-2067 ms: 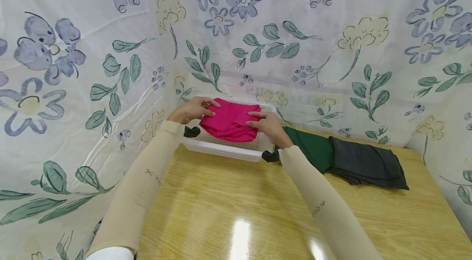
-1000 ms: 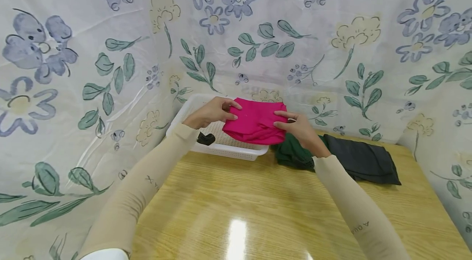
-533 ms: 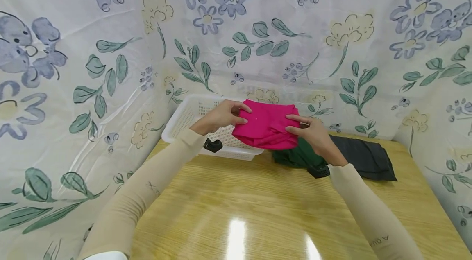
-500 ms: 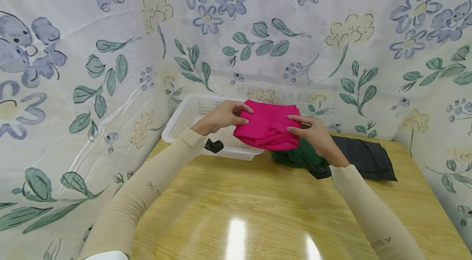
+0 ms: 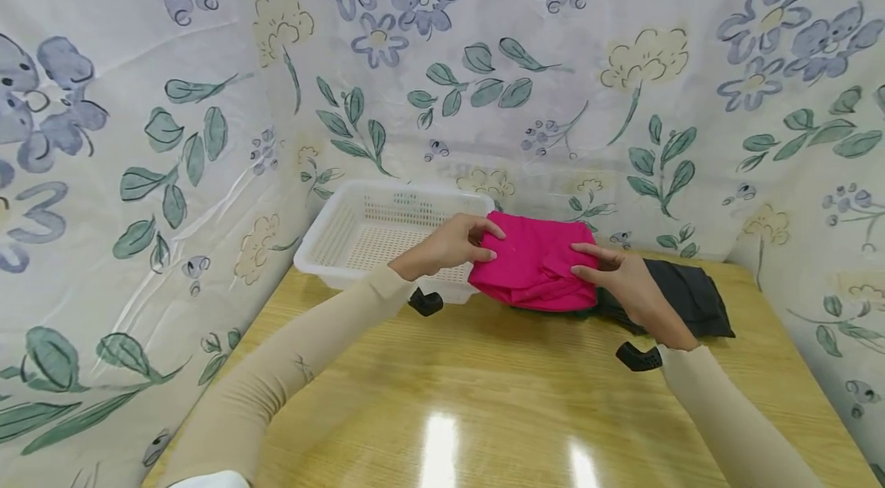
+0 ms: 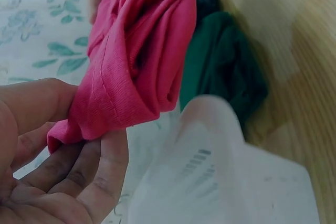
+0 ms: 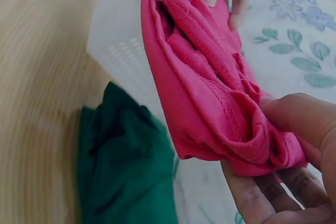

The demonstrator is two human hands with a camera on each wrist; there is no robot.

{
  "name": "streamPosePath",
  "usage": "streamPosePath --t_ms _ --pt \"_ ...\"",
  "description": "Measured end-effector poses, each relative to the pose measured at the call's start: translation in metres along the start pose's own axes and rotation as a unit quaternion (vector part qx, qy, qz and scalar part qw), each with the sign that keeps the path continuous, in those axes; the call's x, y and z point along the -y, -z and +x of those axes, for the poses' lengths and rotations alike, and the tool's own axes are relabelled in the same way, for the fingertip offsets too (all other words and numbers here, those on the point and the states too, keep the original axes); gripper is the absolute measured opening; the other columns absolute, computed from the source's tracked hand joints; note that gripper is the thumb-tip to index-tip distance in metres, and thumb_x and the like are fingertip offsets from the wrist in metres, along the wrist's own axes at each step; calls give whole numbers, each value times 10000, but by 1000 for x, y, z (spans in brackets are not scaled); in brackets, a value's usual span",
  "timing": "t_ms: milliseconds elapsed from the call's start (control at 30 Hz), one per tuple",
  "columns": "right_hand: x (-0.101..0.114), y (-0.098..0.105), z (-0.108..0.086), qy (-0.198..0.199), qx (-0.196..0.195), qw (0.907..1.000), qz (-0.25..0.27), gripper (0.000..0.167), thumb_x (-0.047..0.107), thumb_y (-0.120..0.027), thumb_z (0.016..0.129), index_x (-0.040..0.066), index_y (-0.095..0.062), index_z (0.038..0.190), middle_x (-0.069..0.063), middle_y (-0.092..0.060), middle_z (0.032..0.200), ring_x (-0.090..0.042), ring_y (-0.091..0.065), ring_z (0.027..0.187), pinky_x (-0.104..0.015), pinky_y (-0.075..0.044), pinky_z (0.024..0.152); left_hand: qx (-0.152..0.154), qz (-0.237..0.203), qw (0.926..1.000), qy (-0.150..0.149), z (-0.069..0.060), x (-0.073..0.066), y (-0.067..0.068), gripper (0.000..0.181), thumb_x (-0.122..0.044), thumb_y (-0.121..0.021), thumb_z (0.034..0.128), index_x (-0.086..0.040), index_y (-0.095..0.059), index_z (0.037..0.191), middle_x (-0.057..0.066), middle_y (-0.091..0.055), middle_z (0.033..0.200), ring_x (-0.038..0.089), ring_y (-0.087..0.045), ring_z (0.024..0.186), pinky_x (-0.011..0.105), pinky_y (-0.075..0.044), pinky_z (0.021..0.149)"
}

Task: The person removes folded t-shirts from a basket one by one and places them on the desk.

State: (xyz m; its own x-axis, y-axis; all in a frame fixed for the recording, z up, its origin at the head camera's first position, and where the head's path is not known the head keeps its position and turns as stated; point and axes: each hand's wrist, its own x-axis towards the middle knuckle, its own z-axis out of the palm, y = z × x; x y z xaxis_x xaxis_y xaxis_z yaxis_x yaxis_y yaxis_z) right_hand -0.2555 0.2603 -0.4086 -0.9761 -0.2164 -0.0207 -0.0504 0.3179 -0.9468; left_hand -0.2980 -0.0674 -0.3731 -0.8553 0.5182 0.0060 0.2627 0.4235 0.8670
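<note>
A folded bright pink cloth garment (image 5: 532,261) is held up between both hands, above a folded green cloth (image 7: 126,161). My left hand (image 5: 452,246) pinches its left end, thumb on one face and fingers beneath, as the left wrist view shows. At the other end my right hand (image 5: 625,284) grips it the same way, with fingers under the folds (image 7: 273,187). The white perforated basket (image 5: 332,223) stands to the left, partly behind my left hand. In the head view the pink garment hides most of the green cloth.
A folded dark grey cloth (image 5: 691,300) lies on the wooden table (image 5: 415,396), right of the green one. Floral curtain (image 5: 442,88) hangs behind the table and along its left and right sides.
Both hands have carried the pink garment from over the white basket to the right, and lately lower and nearer, over the green cloth. The basket's inside is now more exposed.
</note>
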Motion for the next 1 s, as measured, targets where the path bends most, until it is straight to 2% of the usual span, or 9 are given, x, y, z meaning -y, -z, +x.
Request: streamPosePath --t_ms 200,367,567,633,733,867,1000 --pt "-17 14 -25 -151 -235 9996 -59 661 364 -804 910 135 -575 1486 -120 -370 1618 -325 -396 1430 -198 -521 885 166 635 9974 -281 6 -9 -27 298 -53 -761 933 -95 -725 1226 43 -603 869 155 -512 815 241 -444 675" --pt "-29 20 -38 -245 -320 9992 82 661 329 -798 922 98 -558 1493 -141 -362 1616 -320 -418 1398 -204 -531 879 259 869 9953 -344 9 -13 -44 292 -65 -759 939 -105 -726 1226 27 -580 808 139 -489 771 232 -427 670" --pt "-38 22 -48 -270 -355 9990 -37 649 328 -807 912 93 -581 1473 -164 -416 1572 -181 -521 1250 -242 -548 860 314 734 9966 -179 9 -8 -59 290 -73 -762 939 -120 -724 1222 33 -594 804 141 -495 749 239 -425 641" --pt "-43 24 -52 -322 -352 9988 -49 643 326 -807 913 96 -585 1470 -165 -430 1558 -180 -529 1236 -257 -552 862 340 720 9967 -186 10 -5 -65 288 -82 -763 940 -126 -724 1221 26 -596 793 131 -497 743 234 -429 641" --pt "-50 26 -59 -394 -356 9986 33 640 314 -799 921 85 -576 1476 -173 -428 1557 -267 -488 1313 -244 -542 880 401 724 9963 -221 11 -1 -75 283 -91 -766 939 -126 -725 1216 21 -594 776 126 -504 730 232 -438 642" --pt "-60 29 -71 -484 -403 9979 148 643 297 -789 932 64 -558 1484 -188 -391 1582 -387 -332 1448 -175 -502 903 472 803 9953 -250 12 2 -91 273 -105 -773 935 -135 -732 1203 9 -590 781 118 -504 743 230 -433 644" --pt "-72 31 -81 -604 -450 9970 186 640 283 -790 932 56 -556 1483 -199 -373 1592 -418 -258 1495 -152 -484 902 545 655 9962 -203 13 6 -107 263 -97 -785 923 -136 -741 1179 4 -573 805 116 -486 765 230 -421 642"
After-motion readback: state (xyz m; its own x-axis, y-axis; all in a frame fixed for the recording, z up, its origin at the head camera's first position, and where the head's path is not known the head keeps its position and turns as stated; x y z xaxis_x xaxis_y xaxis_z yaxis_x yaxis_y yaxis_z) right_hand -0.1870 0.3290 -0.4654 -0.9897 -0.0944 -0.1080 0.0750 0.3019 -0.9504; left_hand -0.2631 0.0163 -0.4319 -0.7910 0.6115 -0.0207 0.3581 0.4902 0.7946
